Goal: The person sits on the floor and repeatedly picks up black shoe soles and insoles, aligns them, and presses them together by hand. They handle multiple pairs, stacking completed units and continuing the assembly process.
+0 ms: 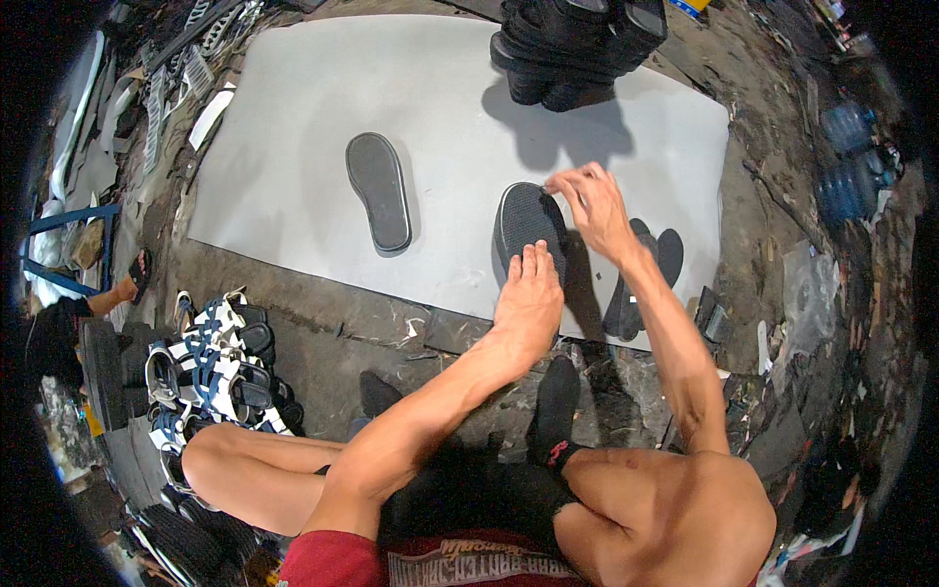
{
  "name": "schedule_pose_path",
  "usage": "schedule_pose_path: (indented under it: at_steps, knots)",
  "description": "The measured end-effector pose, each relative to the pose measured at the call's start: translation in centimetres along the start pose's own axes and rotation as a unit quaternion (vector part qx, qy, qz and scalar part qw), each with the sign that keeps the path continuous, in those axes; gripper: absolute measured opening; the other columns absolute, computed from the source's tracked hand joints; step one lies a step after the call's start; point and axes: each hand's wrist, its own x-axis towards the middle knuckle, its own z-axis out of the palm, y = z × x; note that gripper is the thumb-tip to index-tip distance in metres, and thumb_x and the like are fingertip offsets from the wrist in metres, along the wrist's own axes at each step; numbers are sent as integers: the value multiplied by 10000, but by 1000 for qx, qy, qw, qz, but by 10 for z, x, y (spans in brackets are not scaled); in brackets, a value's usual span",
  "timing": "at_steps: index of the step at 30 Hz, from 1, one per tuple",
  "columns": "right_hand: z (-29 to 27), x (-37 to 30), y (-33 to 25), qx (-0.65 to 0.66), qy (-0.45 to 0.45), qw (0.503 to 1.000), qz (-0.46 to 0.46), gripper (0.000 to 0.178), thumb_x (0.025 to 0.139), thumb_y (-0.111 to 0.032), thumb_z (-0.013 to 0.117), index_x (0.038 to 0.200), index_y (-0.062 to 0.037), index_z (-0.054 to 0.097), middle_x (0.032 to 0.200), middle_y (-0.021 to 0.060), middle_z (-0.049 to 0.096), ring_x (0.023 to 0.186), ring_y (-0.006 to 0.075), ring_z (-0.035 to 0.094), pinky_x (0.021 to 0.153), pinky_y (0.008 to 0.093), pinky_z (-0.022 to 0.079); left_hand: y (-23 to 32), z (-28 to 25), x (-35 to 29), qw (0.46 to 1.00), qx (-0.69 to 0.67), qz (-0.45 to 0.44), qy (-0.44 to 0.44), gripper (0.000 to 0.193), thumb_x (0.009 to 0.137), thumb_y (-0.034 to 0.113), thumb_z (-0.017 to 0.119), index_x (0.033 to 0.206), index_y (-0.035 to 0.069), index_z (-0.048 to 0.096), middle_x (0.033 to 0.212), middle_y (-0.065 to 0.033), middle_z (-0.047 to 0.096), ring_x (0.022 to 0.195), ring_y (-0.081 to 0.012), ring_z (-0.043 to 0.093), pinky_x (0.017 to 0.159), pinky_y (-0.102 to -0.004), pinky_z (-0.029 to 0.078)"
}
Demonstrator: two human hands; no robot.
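Observation:
A dark textured shoe sole point(529, 217) with a pale rim lies on the grey sheet point(293, 88), toe end away from me. My left hand point(531, 293) rests flat over its near half, fingers stretched out, hiding the heel part. At the far right of the toe, my right hand point(595, 203) has bent fingers drawn together, the tips against the sole's edge. Whatever they pinch is too small to make out. Another dark sole point(379, 193) with a lighter border lies alone to the left.
Black soles stand in a tall stack point(577, 49) at the sheet's far edge. Thin black insoles point(669, 256) lie right of my hands. White and blue sandals point(220, 352) are heaped at the left. Large plastic bottles point(843, 186) lie far right. Another person's foot point(137, 279) shows at left.

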Motion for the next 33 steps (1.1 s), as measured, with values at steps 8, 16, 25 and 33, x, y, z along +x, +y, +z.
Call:
schedule_pose_path:
  at_steps: [8, 16, 25, 33]
  knots:
    - [-3, -174, -86, -64, 24, 995, 68, 235, 973, -74, 695, 1200, -67, 754, 1083, 98, 741, 1044, 356, 642, 901, 512, 467, -43, -23, -10, 991, -129, 18, 12, 1047, 637, 307, 1019, 1530, 93, 516, 1626, -115, 473, 1537, -374, 411, 1280, -614, 318]
    - [-33, -188, -141, 14, 44, 996, 71, 253, 935, -28, 753, 1185, -64, 760, 1010, 80, 769, 867, 282, 630, 813, 434, 494, -46, -36, 64, 994, -38, 94, -26, 1052, 476, 340, 1066, 1377, 49, 609, 1290, -160, 653, 1262, -391, 636, 1013, -543, 539]
    - [36, -124, -124, 25, 10, 998, 55, 232, 951, -35, 732, 1173, -68, 673, 1047, 131, 765, 794, 360, 752, 662, 457, 590, -53, -48, 119, 960, 18, 195, -202, 635, 601, 205, 1002, 1153, 16, 753, 1111, -210, 791, 1091, -388, 774, 907, -489, 638]
    - [51, -114, -107, -34, -14, 997, 61, 234, 896, -54, 749, 1104, -79, 644, 972, 128, 705, 752, 367, 734, 626, 479, 574, -58, -42, 116, 970, 2, 182, -164, 558, 664, 147, 949, 1171, 31, 746, 1127, -203, 787, 1112, -405, 764, 915, -510, 635]
